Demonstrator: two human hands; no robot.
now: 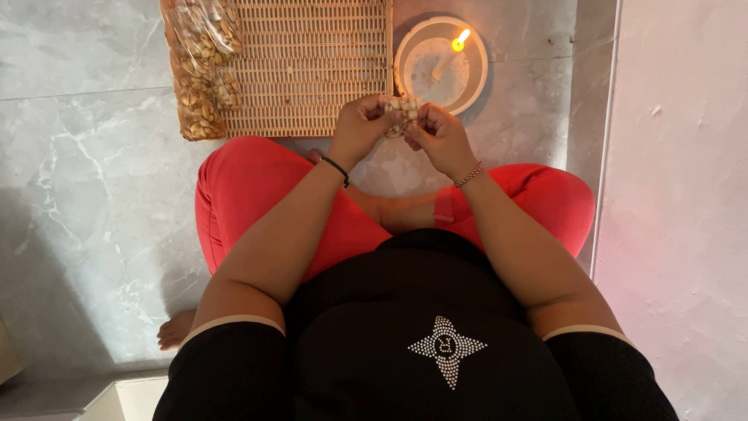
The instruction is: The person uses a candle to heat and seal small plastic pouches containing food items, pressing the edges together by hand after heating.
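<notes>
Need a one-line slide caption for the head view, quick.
Seated cross-legged, left hand and right hand pinch a small peanut packet near a lit candle and wicker tray.

We only spot a couple of packages here. One big clear plastic bag of peanuts (196, 66) lies along the left edge of the woven tray (312, 70), tan nuts showing through the crinkly film. We also see a small clear packet of peanuts (401, 109) pinched between both hands, just in front of the tray. No labels, signs or screens.
</notes>
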